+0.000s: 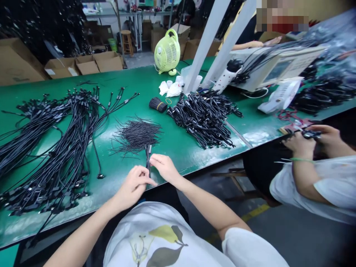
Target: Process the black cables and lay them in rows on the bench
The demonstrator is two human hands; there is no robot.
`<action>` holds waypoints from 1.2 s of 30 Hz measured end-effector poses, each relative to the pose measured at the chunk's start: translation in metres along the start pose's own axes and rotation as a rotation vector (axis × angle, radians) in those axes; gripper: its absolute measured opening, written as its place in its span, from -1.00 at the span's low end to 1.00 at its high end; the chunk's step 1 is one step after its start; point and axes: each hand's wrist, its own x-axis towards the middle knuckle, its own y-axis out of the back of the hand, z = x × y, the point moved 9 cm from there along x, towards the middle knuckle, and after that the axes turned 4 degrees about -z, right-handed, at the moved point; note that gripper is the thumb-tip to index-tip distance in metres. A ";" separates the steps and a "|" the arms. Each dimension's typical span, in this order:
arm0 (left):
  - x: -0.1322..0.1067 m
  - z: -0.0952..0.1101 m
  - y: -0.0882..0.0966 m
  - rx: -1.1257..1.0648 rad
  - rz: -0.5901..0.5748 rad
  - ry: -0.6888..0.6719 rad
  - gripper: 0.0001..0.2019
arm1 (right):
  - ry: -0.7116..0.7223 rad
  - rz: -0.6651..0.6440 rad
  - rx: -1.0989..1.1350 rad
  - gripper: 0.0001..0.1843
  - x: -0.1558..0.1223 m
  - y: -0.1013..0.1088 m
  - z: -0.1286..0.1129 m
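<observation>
My left hand (135,187) and my right hand (165,168) meet at the near edge of the green workbench (172,150). Both pinch a short black cable with a moulded connector (148,157), and my fingers hide part of it. Just beyond lies a fanned pile of thin black wires (136,135). Long black cable bundles (55,148) spread to the left of my hands. Farther off are a rubber-banded bunch of short black wires (158,105) and a heap of black connector cables (204,118).
A co-worker's hands (302,142) handle a black connector at the right. Farther along the bench stand a white machine (278,68), a power strip (228,76) and a pale green fan (167,52). Cardboard boxes (86,63) sit on the floor behind.
</observation>
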 end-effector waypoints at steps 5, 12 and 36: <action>0.005 -0.040 0.007 -0.350 0.131 0.208 -0.70 | 0.414 -0.093 -0.434 -0.78 -0.022 -0.025 -0.050; -0.014 -0.019 0.017 -0.364 0.088 0.216 -0.39 | 0.305 -0.139 -0.607 -0.77 -0.015 -0.036 -0.029; -0.008 -0.027 0.001 -0.343 0.361 0.230 -0.65 | -0.110 -0.235 0.283 -0.53 -0.022 -0.044 0.020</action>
